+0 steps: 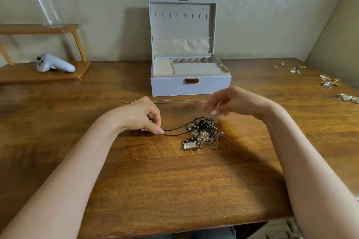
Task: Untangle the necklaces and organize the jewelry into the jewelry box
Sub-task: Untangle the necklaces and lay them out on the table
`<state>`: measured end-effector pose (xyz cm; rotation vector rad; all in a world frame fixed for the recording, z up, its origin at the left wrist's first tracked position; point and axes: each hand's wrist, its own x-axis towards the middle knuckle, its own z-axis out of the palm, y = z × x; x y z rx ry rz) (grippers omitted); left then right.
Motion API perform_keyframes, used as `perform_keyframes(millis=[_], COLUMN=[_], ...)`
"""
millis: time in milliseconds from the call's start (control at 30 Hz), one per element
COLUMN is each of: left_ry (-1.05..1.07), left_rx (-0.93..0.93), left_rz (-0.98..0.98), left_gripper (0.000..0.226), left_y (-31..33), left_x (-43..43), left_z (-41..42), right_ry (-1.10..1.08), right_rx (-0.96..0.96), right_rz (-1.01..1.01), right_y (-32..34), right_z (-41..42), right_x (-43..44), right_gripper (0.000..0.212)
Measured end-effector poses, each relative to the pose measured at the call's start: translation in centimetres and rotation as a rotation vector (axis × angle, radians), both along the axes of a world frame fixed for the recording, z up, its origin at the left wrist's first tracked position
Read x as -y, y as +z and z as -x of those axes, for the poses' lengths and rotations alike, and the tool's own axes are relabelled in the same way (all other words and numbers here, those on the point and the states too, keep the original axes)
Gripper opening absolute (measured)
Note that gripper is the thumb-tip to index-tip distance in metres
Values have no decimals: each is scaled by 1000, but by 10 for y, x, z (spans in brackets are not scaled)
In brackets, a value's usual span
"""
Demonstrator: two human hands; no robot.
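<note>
Pinching a black cord (174, 134) in the left hand (138, 116) to tease it from the necklace tangle (206, 132) mid-table, hovering an empty, loose-fingered right hand (233, 101) above, before the open jewelry box (171, 87).

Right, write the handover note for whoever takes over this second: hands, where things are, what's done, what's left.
Left hand pinches the black cord running out of the tangle. Right hand hovers above the tangle, fingers relaxed, apparently holding nothing.
Jewelry box stands open behind; its compartments look bare. One silver chain lies straight before the box. Small pieces sit far right on the table.
Done: that chain seems freed.
Left: the rest of the tangle, then everything into the box.
</note>
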<state>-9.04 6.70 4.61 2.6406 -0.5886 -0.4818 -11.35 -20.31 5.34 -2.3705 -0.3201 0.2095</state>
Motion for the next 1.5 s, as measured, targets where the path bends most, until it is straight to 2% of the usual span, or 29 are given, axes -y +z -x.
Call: perform_keyframes(millis=[133,267,333,400,467,533,700,800,1067,1200,1367,1500], left_ry=[-56,-85,-44,27,40,15,6,10,95,128,113,66], left_rx=[4,-26,9,85,129,151,45,15,52,142,145,172], left_rz=[-43,-10,132,277,310,328,618,704,728,697,695,708], left_gripper=[17,34,44,41,31,32,16,7,14,13,9,10], left_y=[3,11,10,1,-9,-19,-19,-16,-13,-14,-14,-13], left_x=[1,8,20,34,46,51,54,51,45,43,40,42], left_z=[1,9,15,20,23,23,22,22,17,14,13,15], right_ry=[77,117,128,134,133,133,76,81,25,30,159,-5], right_rx=[-209,-188,-150,-105,-67,-42,63,49,56,55,-84,92], right_rz=[183,224,158,55,-66,-180,-409,-443,-429,-407,-230,-390], right_y=[5,1,-6,-10,-11,-11,-6,-4,-4,1,5,-1], right_z=[-3,-7,-5,-2,1,3,6,6,9,10,14,8], right_x=[0,-7,-7,-7,-11,-16,-20,-19,-21,-16,-7,-14], right_gripper=[28,25,27,32,36,36,33,31,17,15,18,28])
